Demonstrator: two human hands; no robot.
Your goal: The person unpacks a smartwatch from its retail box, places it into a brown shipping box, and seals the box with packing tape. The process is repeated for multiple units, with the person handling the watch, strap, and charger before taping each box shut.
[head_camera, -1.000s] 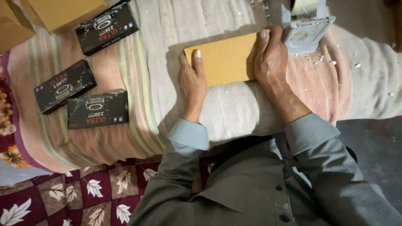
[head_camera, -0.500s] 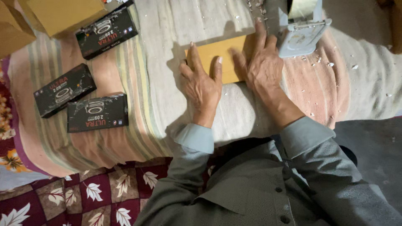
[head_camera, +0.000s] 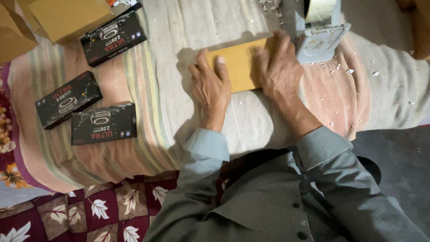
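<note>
Flat brown parcel (head_camera: pixel 239 67) on striped blanket (head_camera: pixel 148 112), left hand (head_camera: pixel 211 87) and right hand (head_camera: pixel 280 67) pressed flat on it, fingers spread, grey tape dispenser (head_camera: pixel 319 38) touching right edge, three black boxes (head_camera: pixel 104 123) well left, cardboard boxes (head_camera: pixel 53 18) top-left corner.

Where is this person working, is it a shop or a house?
Probably a home packing spot, on a floor or bed: both hands press a flat yellow-brown cardboard parcel on a striped cloth, beside three black product boxes and a grey tape dispenser.

left hand (head_camera: pixel 211 87): flat, palm down, fingers spread | right hand (head_camera: pixel 280 67): flat, palm down, fingers together
</note>
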